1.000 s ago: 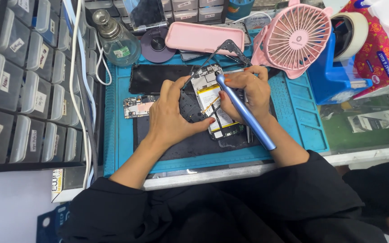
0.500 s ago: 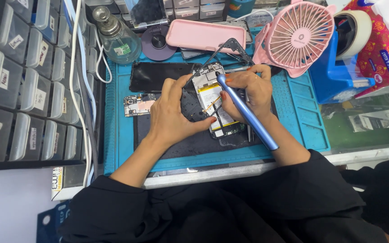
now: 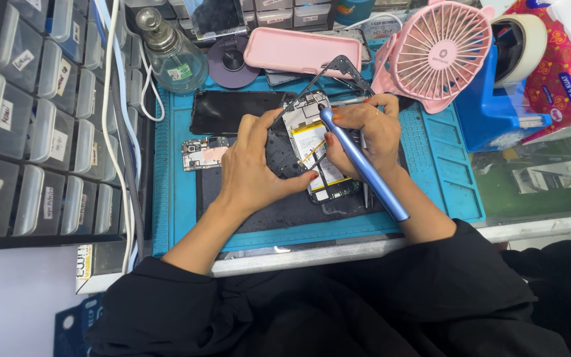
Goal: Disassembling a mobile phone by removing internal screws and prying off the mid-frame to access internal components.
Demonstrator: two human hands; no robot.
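Blue-handled screwdriver [image 3: 365,165] slants across the opened phone [image 3: 312,149], which lies near the middle of the blue mat [image 3: 444,172] on the surface. Right hand [image 3: 365,135] grips the tool near its tip, wrist bent, fingers curled tight. Left hand [image 3: 256,165] arches over the phone's left side, fingers curved and pressing on it. Beside it, toward the mat's left edge, lies a circuit board [image 3: 203,153]; a pink fan [image 3: 441,53] stands at the far right corner.

opened phone [image 3: 312,142] lies face down on the mat; blue screwdriver [image 3: 365,168] slants over it.
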